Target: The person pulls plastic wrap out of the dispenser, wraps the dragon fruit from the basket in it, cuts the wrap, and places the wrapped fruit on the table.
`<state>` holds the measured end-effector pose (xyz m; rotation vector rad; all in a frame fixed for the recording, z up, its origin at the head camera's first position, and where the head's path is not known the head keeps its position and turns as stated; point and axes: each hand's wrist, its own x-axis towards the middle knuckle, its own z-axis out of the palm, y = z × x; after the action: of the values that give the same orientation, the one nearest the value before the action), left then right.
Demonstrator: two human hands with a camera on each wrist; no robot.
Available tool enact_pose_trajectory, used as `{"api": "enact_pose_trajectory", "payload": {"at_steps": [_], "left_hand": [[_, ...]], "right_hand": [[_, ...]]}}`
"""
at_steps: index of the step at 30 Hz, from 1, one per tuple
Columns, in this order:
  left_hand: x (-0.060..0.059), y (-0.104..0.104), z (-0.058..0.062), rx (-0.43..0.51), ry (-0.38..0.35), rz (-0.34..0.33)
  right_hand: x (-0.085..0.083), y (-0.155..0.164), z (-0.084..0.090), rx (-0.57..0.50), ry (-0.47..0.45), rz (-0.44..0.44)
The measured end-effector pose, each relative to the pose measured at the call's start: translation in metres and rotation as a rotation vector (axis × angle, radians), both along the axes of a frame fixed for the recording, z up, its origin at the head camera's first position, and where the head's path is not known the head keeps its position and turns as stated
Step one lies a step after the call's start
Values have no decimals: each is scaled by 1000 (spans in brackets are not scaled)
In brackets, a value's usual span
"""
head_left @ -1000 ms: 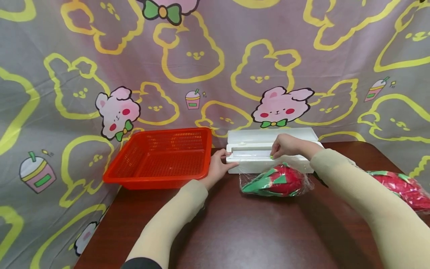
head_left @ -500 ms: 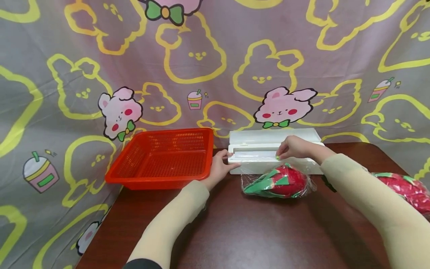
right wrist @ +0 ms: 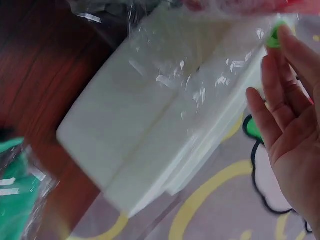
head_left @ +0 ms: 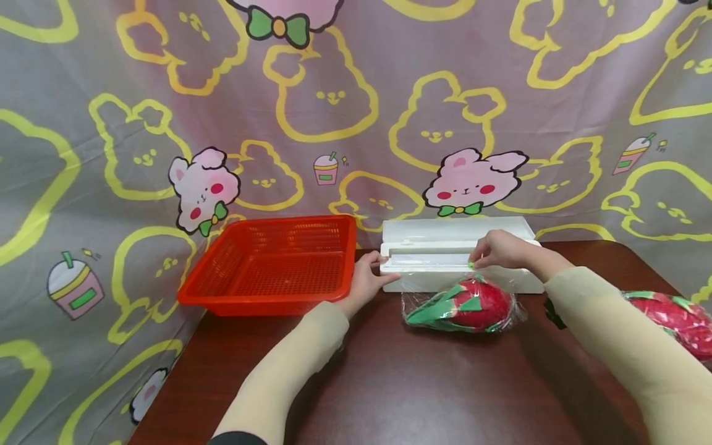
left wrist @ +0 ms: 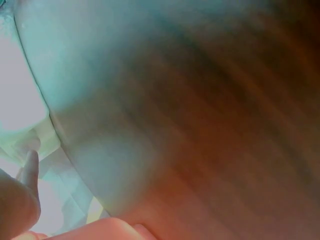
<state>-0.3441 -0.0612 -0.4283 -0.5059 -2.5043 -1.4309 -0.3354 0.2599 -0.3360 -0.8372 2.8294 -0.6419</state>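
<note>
A white cling-film dispenser box point(head_left: 445, 238) lies at the back of the dark wooden table point(head_left: 417, 383). My left hand point(head_left: 367, 281) grips its left end, thumb on top. My right hand point(head_left: 500, 248) rests on the box's front rail, fingertips on a small green cutter slider point(head_left: 471, 266). In the right wrist view the fingers point(right wrist: 290, 75) are nearly straight, with a tip on the slider point(right wrist: 274, 40); clear film point(right wrist: 190, 85) drapes over the box point(right wrist: 125, 130). A red and green dragon fruit point(head_left: 467, 304) wrapped in film lies just in front of the box.
A red plastic mesh basket point(head_left: 267, 300) stands left of the box, close to my left hand. A second wrapped dragon fruit point(head_left: 675, 321) lies at the table's right edge. A patterned cloth hangs behind. The left wrist view is blurred.
My right hand has slid the green slider to the right along the box's rail. My left hand has stayed on the box's left end.
</note>
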Motion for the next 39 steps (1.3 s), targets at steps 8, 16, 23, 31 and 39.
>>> {"api": "enact_pose_trajectory", "payload": {"at_steps": [8,16,23,31,39], "left_hand": [[-1,-6,1,-2,1,22],[0,-4,-2,-21,-3,3],[2,2,-2,-13,-13,-6],[2,5,0,-18,-21,-4],[1,3,2,-4,-5,-9]], "right_hand": [[10,35,-3,19,97,-29],[16,52,-10,37,170,-15],[21,60,-16,41,257,18],[26,63,-12,67,253,-4],[26,74,-9,104,242,-31]]}}
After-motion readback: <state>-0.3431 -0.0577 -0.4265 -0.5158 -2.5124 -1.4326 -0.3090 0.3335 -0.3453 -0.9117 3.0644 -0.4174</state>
